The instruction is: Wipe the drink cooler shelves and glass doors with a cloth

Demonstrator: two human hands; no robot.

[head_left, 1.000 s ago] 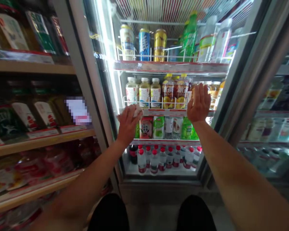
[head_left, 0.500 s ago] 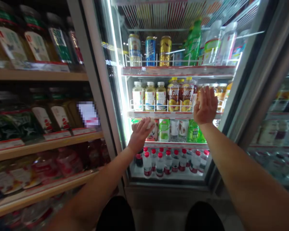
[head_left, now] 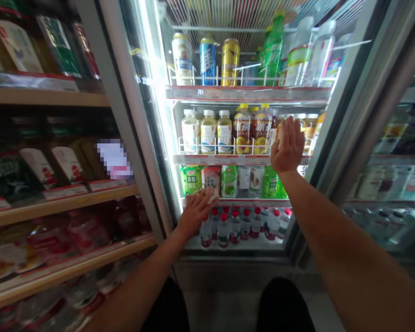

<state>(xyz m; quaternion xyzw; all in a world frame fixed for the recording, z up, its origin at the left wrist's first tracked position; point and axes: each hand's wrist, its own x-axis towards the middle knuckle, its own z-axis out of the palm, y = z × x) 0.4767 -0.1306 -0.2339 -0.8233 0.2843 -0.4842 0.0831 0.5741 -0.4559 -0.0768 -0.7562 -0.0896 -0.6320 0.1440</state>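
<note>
A lit drinks fridge with a glass door (head_left: 207,110) stands in front of me. My left hand (head_left: 195,210) holds a crumpled pale cloth (head_left: 212,195) against the glass, in front of the lower shelf edge. Most of the cloth is hidden under the fingers. Higher and to the right, my right hand (head_left: 287,145) lies on the glass with its fingers stretched upward, and nothing shows in it. Behind the glass are tea bottles (head_left: 208,132), drink cartons (head_left: 229,181) and red-capped water bottles (head_left: 223,230).
The door's metal frame (head_left: 332,184) runs up the right side. On the left, wooden shelves (head_left: 55,207) carry several bottles, dim and blurred. Cans (head_left: 230,62) stand on the upper fridge shelf. My dark-clad knees (head_left: 285,304) show at the bottom.
My left hand and the cloth have slid down the glass, from in front of the cartons to the shelf edge below. My right hand stays on the glass. The view has shifted slightly.
</note>
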